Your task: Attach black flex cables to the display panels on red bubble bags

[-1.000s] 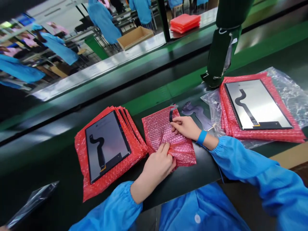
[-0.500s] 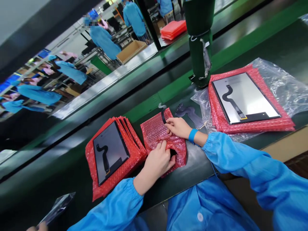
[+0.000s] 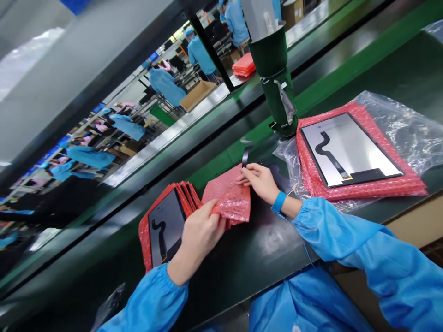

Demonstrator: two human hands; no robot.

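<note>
A red bubble-wrap bag [image 3: 228, 186] lies between my hands, its near side lifted and creased. My left hand [image 3: 200, 228] is closed on the bag's near left edge. Over the bag's far right corner, my right hand [image 3: 260, 182] pinches a curved black flex cable [image 3: 245, 156] that stands up past the fingertips. Close by on the left, a screen panel [image 3: 166, 223] with its own flex cable rests on stacked red bubble bags [image 3: 144, 237], partly covered by my left hand. Whether a panel is inside the middle bag is hidden.
At right, another screen panel [image 3: 360, 143] lies on red bubble bags [image 3: 387, 186] over clear plastic [image 3: 398, 115]. A green post [image 3: 278, 87] stands behind. Clear film [image 3: 110, 302] is at lower left. People in blue work beyond the bench.
My left hand has moved left and pulled the bag's near edge, so its opening no longer faces me. My right hand has shifted slightly right with the flex cable. The view has tilted.
</note>
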